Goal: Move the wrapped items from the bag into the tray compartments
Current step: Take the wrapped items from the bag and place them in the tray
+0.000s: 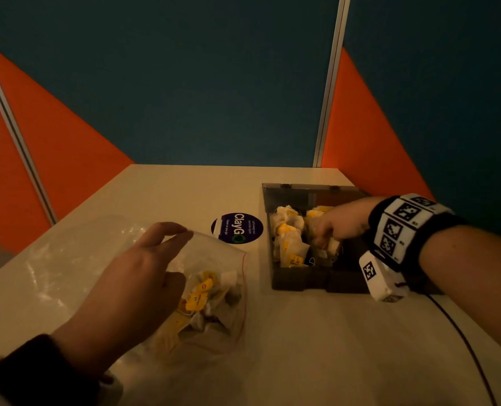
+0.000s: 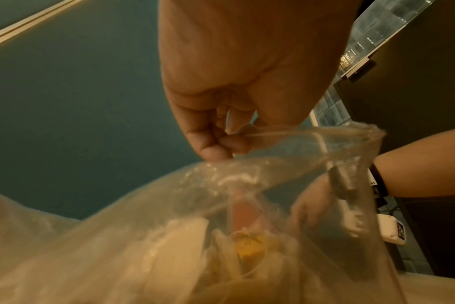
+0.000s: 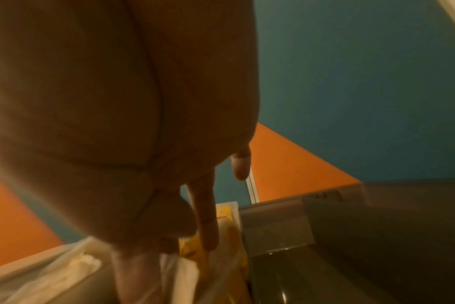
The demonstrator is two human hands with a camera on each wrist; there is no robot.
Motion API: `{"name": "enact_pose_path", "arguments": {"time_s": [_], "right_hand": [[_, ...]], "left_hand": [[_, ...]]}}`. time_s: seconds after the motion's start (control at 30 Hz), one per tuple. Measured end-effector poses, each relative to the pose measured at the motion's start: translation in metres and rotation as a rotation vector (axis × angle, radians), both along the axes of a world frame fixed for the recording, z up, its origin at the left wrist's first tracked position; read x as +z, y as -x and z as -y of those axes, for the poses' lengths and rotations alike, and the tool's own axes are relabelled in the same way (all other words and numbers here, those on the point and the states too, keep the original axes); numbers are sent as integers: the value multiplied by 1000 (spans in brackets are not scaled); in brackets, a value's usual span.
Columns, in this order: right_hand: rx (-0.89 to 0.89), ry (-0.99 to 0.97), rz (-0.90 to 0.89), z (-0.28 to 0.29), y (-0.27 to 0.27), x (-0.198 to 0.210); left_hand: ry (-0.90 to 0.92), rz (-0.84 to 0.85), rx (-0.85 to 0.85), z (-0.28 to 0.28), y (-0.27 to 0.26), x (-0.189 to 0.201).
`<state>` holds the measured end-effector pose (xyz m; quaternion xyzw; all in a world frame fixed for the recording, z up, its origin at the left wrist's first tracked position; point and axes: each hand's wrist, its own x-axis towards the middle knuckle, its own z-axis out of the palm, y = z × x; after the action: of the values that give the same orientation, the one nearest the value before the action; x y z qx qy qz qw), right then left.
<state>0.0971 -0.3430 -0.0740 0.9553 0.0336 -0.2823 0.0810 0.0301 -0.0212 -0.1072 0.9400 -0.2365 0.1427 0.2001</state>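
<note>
Several wrapped items (image 1: 205, 300) lie in the clear bag (image 1: 214, 259) at seven o'clock on the table, where the left hand (image 1: 138, 273) pinches the bag's rim between thumb and fingertips to hold its mouth up. Farther off at two o'clock, the right hand (image 1: 340, 224) reaches into the tray (image 1: 299, 284), fingers pointing down against the packets there, though whether they pinch one I cannot tell; this looks like a placing step, and next calls for returning to the bag.

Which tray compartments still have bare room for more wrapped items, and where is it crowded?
Crowded: the tray's left compartments, heaped with wrapped items, where the right hand reaches. Bare: the dark compartment floor right of that heap, seen by the right wrist camera.
</note>
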Motion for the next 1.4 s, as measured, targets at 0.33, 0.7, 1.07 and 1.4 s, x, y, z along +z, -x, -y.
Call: {"name": "enact_pose_path", "arguments": {"time_s": [0.33,0.7,1.07,1.4], "right_hand": [[-144,-800,800,-12,56,55],[5,-144,300,-12,40,29],[-39,-173,419,16,22,18],[-127,-459,215,-2,50,23]], "left_hand": [[22,9,-18,0,5,4],[83,6,-8,-3,7,5],[48,-13,-24,-1,5,5],[43,-19,-43,-4,3,5]]}}
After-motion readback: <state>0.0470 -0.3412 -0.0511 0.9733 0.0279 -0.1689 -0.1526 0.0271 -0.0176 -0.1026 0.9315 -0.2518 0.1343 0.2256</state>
